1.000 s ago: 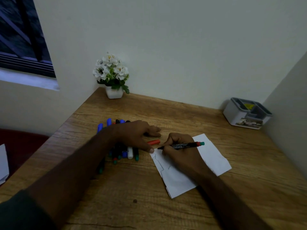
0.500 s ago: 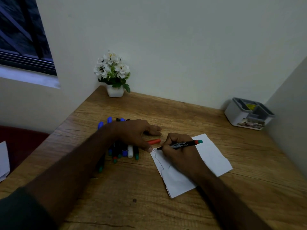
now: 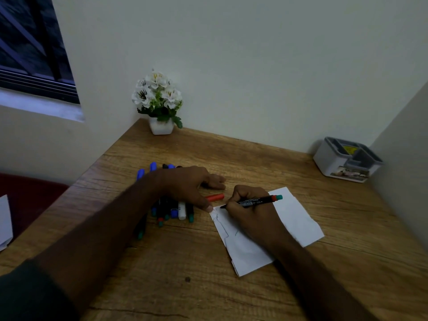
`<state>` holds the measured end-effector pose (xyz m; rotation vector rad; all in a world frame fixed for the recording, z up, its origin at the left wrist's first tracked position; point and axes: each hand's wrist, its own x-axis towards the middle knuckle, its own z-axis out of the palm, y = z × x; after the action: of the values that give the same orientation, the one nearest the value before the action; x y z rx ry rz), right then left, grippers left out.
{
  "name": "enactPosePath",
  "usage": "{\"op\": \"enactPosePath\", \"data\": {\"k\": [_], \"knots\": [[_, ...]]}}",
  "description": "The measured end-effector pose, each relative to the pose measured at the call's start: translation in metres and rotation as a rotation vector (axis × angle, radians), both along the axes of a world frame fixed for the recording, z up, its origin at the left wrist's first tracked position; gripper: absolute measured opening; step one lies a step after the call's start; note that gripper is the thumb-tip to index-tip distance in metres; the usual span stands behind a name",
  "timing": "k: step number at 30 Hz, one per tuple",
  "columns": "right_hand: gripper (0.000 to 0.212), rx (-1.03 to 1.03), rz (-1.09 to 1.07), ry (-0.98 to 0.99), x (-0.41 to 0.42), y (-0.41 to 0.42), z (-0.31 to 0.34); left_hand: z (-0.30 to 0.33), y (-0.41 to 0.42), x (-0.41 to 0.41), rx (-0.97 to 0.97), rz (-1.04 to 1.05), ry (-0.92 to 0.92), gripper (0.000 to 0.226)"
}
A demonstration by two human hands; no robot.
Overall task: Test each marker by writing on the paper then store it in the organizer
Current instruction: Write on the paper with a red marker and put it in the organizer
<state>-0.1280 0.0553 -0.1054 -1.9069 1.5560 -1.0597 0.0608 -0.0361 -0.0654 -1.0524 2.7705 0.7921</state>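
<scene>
A white sheet of paper (image 3: 294, 218) lies on the wooden desk, right of centre. My right hand (image 3: 252, 214) grips a black marker (image 3: 254, 201) with a red band and green end, its tip touching the paper's upper left corner. My left hand (image 3: 187, 184) lies flat with fingers spread over a pile of markers (image 3: 172, 212), its thumb pressing the paper's corner. A red cap or marker (image 3: 215, 197) pokes out from under that hand. The grey-and-white organizer (image 3: 345, 159) stands in the far right corner.
A small white pot of white flowers (image 3: 159, 105) sits at the desk's back left corner. Walls close the desk at the back and right. A window is at upper left. A white sheet (image 3: 4, 223) lies off the desk's left edge.
The marker tip has shifted slightly along the paper's top left corner. My left hand stays on the marker pile.
</scene>
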Motion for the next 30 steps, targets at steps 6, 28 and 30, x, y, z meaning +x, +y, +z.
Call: {"op": "enactPosePath", "data": {"k": [6,28,30], "knots": [[0.021,0.014,0.001,-0.015,0.001,0.0,0.002,0.001,0.001,0.0,0.0,-0.002,-0.001,0.071],[0.031,0.045,-0.06,0.005,0.001,0.004,0.011,0.002,0.002,0.0,0.009,0.0,-0.009,0.072],[0.03,0.04,-0.063,-0.004,0.002,0.005,0.011,0.002,0.002,0.0,0.012,0.005,-0.003,0.071]]}}
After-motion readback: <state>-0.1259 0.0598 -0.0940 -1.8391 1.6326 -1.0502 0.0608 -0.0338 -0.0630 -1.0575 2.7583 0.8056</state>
